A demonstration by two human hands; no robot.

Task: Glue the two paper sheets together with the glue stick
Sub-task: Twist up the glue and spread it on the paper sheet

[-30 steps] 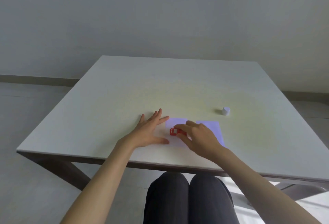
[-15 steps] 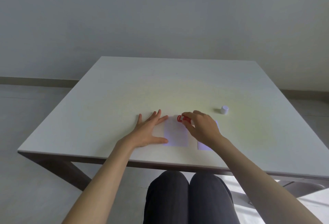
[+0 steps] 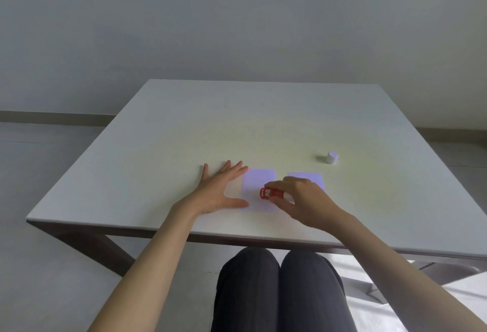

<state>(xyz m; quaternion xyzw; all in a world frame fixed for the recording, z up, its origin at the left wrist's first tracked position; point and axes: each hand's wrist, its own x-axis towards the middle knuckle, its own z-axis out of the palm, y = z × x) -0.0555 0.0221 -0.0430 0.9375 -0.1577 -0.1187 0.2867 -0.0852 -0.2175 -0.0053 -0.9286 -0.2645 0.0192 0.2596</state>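
Observation:
Two pale lilac paper sheets lie side by side near the table's front edge: the left sheet (image 3: 257, 181) and the right sheet (image 3: 311, 177), partly hidden by my right hand. My right hand (image 3: 305, 201) grips a red glue stick (image 3: 271, 193), held sideways over the middle of the left sheet. My left hand (image 3: 221, 190) lies flat on the table, fingers spread, its thumb and fingertips touching the left sheet's left edge. The glue stick's tip is hidden.
A small white cap (image 3: 332, 157) stands upright on the white table (image 3: 184, 134), behind and to the right of the sheets. My knees in dark trousers (image 3: 276, 287) are under the table's front edge.
My right hand has drawn the glue stick from the far edge of the left sheet back toward me to its middle. My left hand has stayed flat in place.

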